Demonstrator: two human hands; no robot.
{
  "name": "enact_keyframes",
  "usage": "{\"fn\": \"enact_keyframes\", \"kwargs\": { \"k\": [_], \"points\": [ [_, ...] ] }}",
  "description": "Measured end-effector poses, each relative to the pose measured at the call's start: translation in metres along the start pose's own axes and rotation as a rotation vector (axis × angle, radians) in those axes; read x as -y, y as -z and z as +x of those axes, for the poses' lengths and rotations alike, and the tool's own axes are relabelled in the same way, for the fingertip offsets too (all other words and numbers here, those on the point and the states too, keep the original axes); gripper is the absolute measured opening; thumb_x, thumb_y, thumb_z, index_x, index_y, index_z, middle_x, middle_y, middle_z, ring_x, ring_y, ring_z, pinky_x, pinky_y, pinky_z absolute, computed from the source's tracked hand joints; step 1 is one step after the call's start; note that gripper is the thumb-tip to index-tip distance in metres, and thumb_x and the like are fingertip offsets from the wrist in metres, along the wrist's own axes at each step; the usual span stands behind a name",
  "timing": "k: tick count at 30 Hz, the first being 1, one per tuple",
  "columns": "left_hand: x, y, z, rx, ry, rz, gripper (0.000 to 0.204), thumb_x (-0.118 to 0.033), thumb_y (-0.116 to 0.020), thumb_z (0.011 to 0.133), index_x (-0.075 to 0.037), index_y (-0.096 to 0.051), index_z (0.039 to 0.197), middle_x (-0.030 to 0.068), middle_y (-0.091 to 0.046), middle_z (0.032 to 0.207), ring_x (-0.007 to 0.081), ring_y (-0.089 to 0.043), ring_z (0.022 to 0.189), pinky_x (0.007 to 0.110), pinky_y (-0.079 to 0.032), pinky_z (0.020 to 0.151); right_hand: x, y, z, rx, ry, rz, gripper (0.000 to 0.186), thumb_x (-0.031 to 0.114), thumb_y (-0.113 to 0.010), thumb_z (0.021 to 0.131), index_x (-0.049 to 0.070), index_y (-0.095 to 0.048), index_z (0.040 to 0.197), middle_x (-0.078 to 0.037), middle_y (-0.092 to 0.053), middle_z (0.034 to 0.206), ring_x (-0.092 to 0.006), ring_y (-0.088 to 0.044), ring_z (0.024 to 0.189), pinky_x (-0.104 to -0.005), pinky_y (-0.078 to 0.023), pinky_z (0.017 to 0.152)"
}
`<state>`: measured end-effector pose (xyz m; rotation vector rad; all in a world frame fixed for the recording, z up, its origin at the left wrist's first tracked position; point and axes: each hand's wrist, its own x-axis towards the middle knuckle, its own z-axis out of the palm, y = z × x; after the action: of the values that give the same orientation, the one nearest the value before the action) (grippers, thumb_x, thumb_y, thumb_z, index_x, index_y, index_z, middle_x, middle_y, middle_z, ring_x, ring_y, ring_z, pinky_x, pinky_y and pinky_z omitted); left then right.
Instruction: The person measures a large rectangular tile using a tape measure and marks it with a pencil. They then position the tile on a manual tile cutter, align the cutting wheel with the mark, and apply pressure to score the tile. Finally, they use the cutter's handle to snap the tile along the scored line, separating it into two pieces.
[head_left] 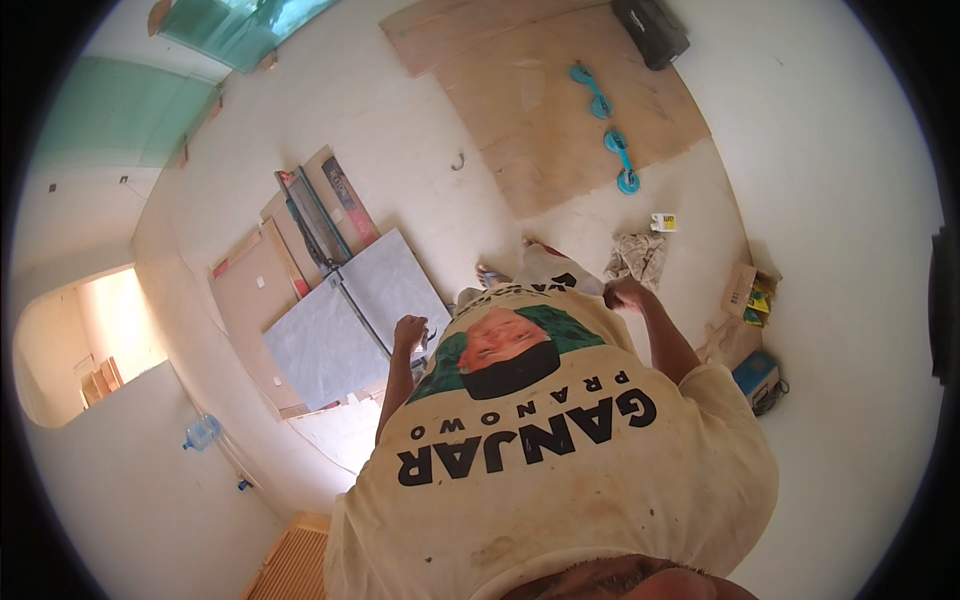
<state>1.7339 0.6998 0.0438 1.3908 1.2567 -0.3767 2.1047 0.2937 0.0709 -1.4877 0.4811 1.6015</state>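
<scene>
My left hand [409, 333] is closed beside my shirt, near the right edge of a grey marbled tile [395, 285]. Something small shows at its fingers, too small to make out. On the other side, my right hand [627, 294] hangs by the shirt's hem with its fingers curled; what they hold, if anything, is hidden. The grey tile surface lies under the dark rail of a manual tile cutter [312, 230], which runs between its two halves. Whether the tile is one piece or two I cannot tell. A crumpled cloth [637, 258] lies beyond my right hand.
Ahead, two blue double suction lifters [622, 160] rest on a brown board [540, 120], with a black case [650, 32] at its far corner. Rightward are an open carton [742, 290] and a blue box [757, 376]. Green glass panes [120, 112] stand far left.
</scene>
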Motion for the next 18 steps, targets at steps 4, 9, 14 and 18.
{"fn": "enact_keyframes", "kwargs": {
  "k": [4,9,14,18],
  "points": [
    [0.023,0.009,0.011,-0.026,-0.114,0.285,0.022,-0.02,-0.058,0.079,0.001,-0.066,0.078,0.0126,-0.062,0.062,0.0247,-0.061,0.058,0.039,-0.049,0.059,-0.012,-0.004,-0.007,-0.007,-0.077,-0.155,0.008,0.001,-0.054,0.08,0.003,-0.061,0.078,-0.001,-0.055,0.068,-0.0095,-0.053,0.057,-0.0218,-0.046,0.053],
    [0.011,0.001,0.01,-0.077,-0.04,0.435,0.016,-0.019,-0.058,0.077,-0.009,-0.07,0.081,0.0161,-0.066,0.076,0.0334,-0.065,0.076,0.043,-0.051,0.07,0.002,-0.01,-0.025,0.046,-0.005,-0.233,0.007,0.008,-0.06,0.077,0.009,-0.058,0.07,0.004,-0.047,0.056,-0.0069,-0.04,0.043,-0.0229,-0.029,0.04],
    [-0.016,0.0,0.0,-0.04,-0.225,0.804,0.015,-0.018,-0.058,0.077,-0.011,-0.07,0.082,0.016,-0.066,0.079,0.0325,-0.065,0.081,0.044,-0.052,0.073,0.019,-0.043,-0.022,-0.093,0.249,-0.355,0.011,0.008,-0.059,0.077,0.006,-0.067,0.086,0.002,-0.056,0.065,-0.0057,-0.044,0.048,-0.0242,-0.033,0.042],
    [-0.021,0.0,-0.007,-0.081,-0.394,0.949,0.02,-0.022,-0.054,0.079,-0.008,-0.069,0.08,0.0162,-0.066,0.078,0.0326,-0.064,0.078,0.043,-0.05,0.071,0.02,-0.035,0.016,-0.199,0.485,-0.418,0.017,0.008,-0.057,0.079,0.004,-0.069,0.09,-0.002,-0.064,0.07,-0.0107,-0.052,0.052,-0.0297,-0.041,0.047]
  ]
}}
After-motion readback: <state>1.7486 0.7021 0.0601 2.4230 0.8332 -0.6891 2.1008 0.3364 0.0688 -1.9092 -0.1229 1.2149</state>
